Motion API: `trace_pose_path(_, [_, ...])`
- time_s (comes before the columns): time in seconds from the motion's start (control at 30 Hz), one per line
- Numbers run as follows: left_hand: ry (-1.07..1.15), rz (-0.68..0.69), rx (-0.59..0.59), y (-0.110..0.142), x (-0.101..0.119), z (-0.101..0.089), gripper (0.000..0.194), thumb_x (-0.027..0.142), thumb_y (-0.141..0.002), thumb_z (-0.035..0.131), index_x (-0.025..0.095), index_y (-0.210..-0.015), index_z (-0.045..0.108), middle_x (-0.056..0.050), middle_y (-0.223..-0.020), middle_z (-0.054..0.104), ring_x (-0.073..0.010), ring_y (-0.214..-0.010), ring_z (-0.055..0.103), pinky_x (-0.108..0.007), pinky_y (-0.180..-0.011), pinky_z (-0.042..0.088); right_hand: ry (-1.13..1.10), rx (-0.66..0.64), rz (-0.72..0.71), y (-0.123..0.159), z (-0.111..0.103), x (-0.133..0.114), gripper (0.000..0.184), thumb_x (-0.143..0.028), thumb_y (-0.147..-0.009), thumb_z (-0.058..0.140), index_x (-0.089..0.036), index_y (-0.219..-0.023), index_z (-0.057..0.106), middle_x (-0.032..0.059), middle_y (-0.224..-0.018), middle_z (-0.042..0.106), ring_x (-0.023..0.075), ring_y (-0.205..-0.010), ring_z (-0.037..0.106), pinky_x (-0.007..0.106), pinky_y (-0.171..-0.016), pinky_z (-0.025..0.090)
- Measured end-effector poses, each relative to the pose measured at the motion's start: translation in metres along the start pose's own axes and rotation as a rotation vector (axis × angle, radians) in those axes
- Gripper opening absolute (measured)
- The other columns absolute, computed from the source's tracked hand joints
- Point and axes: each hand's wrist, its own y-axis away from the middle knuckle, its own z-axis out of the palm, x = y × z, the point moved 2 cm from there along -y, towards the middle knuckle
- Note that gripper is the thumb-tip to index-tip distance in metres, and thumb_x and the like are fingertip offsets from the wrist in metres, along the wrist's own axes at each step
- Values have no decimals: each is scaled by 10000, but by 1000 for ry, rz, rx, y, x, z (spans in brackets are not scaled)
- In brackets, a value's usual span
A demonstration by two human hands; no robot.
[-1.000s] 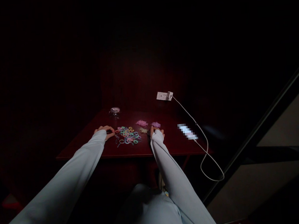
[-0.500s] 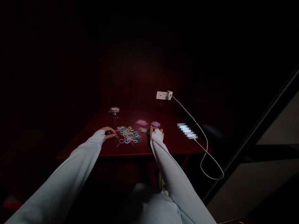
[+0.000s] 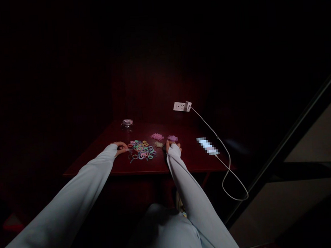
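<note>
A loose pile of small coloured hair ties (image 3: pixel 143 150) lies on the dark red table (image 3: pixel 99 159). At the pile's left edge, my left hand (image 3: pixel 120 146) has thumb and fingers pinched together, touching small greyish bands; what sits in the pinch is too small to make out. My right hand (image 3: pixel 173 143) rests on the table just in front of a purple heap (image 3: pixel 172 138) of small bands. Its fingers are curled and partly hidden by the hand and sleeve. A pink heap (image 3: pixel 157 136) and a pale yellowish heap (image 3: pixel 158 144) lie between the hands.
Toward the back left stands a clear round container (image 3: pixel 127 123) with a pale lid. On the right lies a phone with a blurred screen (image 3: pixel 207 146). Its white cable (image 3: pixel 229 153) loops past the table edge to a charger in the wall socket (image 3: pixel 179 106).
My left hand keeps its place by the pile, its fingers shifting slightly. My right hand stays where it was. The whole view has dipped by a few pixels.
</note>
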Motion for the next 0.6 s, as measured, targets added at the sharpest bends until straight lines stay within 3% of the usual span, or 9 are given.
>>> trace_pose_path(0.17, [18, -19, 27, 4, 8, -3, 415, 626, -714, 775, 212, -742, 777, -6, -672, 691, -163, -663, 585, -258, -671, 488, -19, 9, -39, -2, 1, 2, 378, -341, -1005, 490, -184, -1090, 824, 162, -1217, 748, 358, -1260, 556, 493, -1088, 403])
trace_pose_path(0.37, [41, -39, 87, 4, 10, -4, 494, 702, -718, 757, 210, -749, 763, 7, -611, 638, -166, -655, 585, -261, -640, 460, 34, 11, -81, 0, -1, -1, 340, -323, -1009, 495, -193, -1032, 809, 139, -1120, 751, 311, -1168, 585, 417, -998, 430])
trace_pose_path(0.6, [94, -44, 115, -4, 17, 12, 480, 677, -743, 769, 201, -809, 775, 20, -637, 639, -141, -609, 548, -249, -577, 421, 26, -78, -401, 15, 7, -19, 313, -342, -1065, 496, -227, -1026, 784, 70, -1129, 759, 250, -1175, 562, 367, -1037, 388])
